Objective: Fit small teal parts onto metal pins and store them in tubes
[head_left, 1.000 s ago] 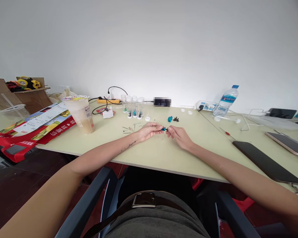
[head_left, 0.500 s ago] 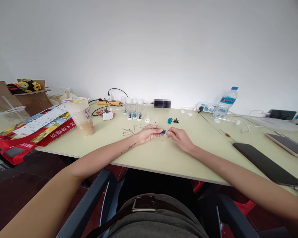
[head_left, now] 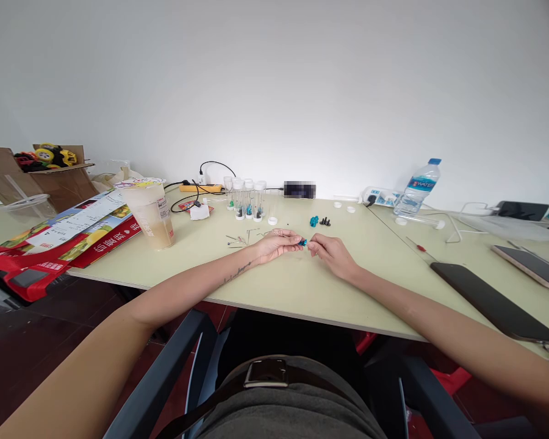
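Both hands rest on the pale green table, fingertips meeting over a small blue part. My left hand pinches that part from the left. My right hand has its fingers pinched at the part's right end; what they grip there is too small to name. Behind the hands lie more small blue pieces and black screws. Thin metal pins are scattered left of my left hand.
Clear vials stand at the back beside a white cap. A drink cup and red leaflets are on the left, a cardboard box beyond. A water bottle, red screwdriver and phones lie right.
The hands stay together on the small blue part, with only slight finger shifts. The view has drifted a little.
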Demonstrator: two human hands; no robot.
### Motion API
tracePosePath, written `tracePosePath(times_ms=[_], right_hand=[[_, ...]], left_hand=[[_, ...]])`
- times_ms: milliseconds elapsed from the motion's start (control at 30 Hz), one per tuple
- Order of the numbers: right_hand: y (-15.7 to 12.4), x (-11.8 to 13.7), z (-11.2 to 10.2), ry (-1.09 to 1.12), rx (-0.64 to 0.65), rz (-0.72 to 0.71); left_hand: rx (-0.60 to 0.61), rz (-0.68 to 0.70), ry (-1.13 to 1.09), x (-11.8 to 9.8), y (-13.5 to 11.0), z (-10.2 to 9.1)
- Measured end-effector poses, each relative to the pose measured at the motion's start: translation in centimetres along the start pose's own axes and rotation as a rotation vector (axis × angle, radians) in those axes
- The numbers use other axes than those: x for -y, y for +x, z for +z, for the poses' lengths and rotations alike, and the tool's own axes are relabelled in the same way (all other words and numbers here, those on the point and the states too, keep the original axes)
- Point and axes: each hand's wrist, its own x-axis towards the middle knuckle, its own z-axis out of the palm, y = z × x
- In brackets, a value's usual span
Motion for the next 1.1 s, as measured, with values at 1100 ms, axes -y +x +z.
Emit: tracePosePath(times_ms=[1100], right_hand=[[0.05,-0.47,0.37,0.056,-0.092,-0.031]], left_hand=[[-0.016,-0.002,0.037,-0.20,-0.22,0.16]])
